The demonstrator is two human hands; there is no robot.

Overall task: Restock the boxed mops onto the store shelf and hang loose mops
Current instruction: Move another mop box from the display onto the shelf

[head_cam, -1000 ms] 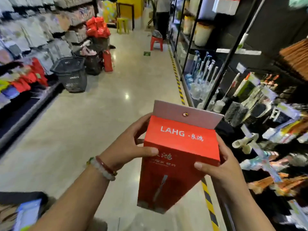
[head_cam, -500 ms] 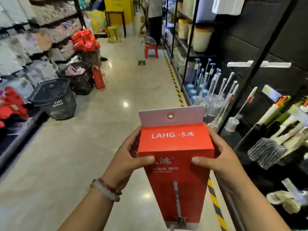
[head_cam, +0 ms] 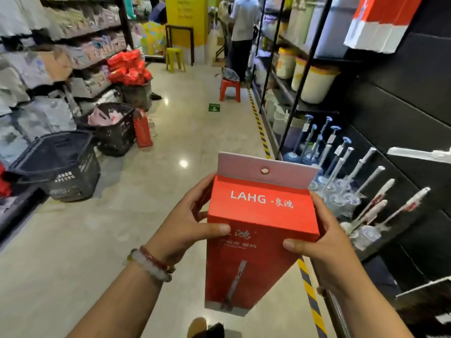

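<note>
**Q:** What occupied the centre of the view, and where did it sit?

**A:** A tall red mop box (head_cam: pixel 258 230), printed "LAHG", was held upright in mid-air over the pale floor (head_cam: pixel 170 181) at about 5 o'clock from the frame's middle. Its white hang tab (head_cam: pixel 266 170), with a small round hole, stood up at the 12 o'clock end; the narrow foot of the box pointed to 6 o'clock.

**Q:** How did the hands lie on it?

**A:** The left hand (head_cam: pixel 185 228) gripped the 9 o'clock side, thumb curled across the front face, fingers wrapped behind. The right hand (head_cam: pixel 322 237) gripped the 3 o'clock side likewise, thumb on the front edge. Beaded bracelets (head_cam: pixel 151 264) circled the left wrist.

**Q:** What lay around?

**A:** At 3 o'clock, a dark shelf (head_cam: pixel 390 132) carried toilet brushes (head_cam: pixel 366 211) and blue plungers (head_cam: pixel 314 142). A yellow-and-black floor stripe (head_cam: pixel 260 128) ran along its base. At 9 o'clock stood two black baskets (head_cam: pixel 61 164); another red box (head_cam: pixel 142 131) leaned just beside the farther one. At 12 o'clock were a red stool (head_cam: pixel 229 90), a yellow stool (head_cam: pixel 175 58) and a standing person (head_cam: pixel 240 32).
</note>
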